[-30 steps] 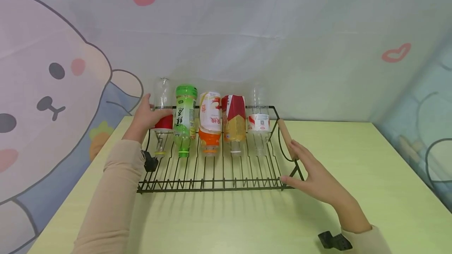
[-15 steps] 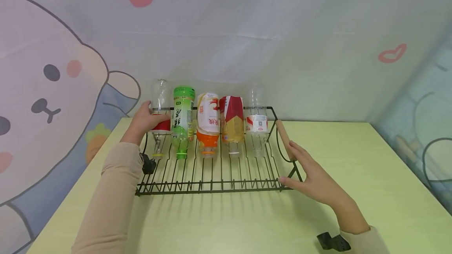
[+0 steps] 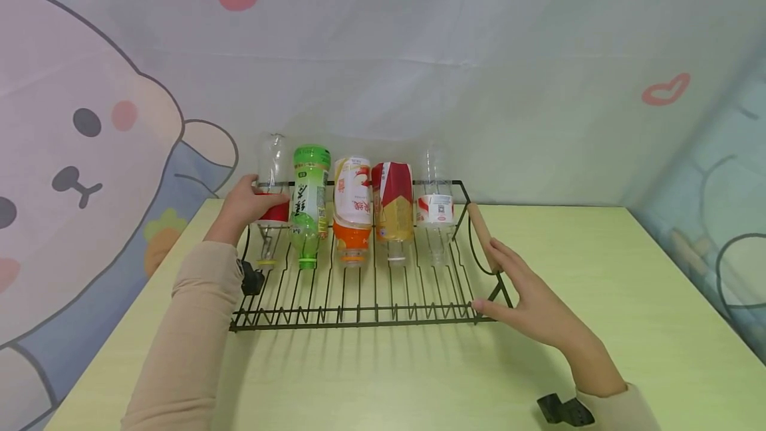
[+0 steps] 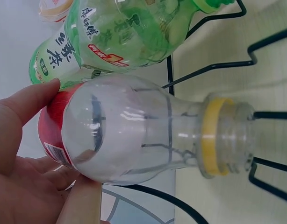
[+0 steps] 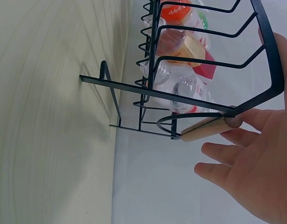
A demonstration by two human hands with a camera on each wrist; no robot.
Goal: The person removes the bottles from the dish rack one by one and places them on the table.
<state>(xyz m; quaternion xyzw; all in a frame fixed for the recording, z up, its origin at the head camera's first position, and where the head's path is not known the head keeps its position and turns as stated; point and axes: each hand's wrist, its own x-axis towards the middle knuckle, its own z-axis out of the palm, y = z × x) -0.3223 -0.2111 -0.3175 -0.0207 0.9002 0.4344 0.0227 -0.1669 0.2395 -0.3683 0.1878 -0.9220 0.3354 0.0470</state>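
At the left end of a black wire rack (image 3: 362,326), my left hand (image 3: 242,201) grips a clear plastic bottle (image 4: 129,130) with a red label and yellow neck ring. The thumb lies across its label; the fingers are partly hidden behind it and the wooden handle (image 4: 82,200). The bottle leans neck-down in the rack beside a green tea bottle (image 3: 308,205). My right hand (image 3: 538,304) is at the rack's right end, fingers spread, fingertips at the other wooden handle (image 3: 483,235) and thumb by the front rail. Nothing is held in it.
More bottles lean neck-down in the row: a white-and-orange one (image 3: 353,201), a red-and-gold one (image 3: 393,208) and a clear one with a white label (image 3: 435,211). The rack stands on a pale yellow table (image 3: 383,378), before a cartoon-printed backdrop (image 3: 383,52).
My left hand's raised fingers have come down beside the red-labelled bottle. My right hand stays at the rack's right end. The whole view shifted slightly.
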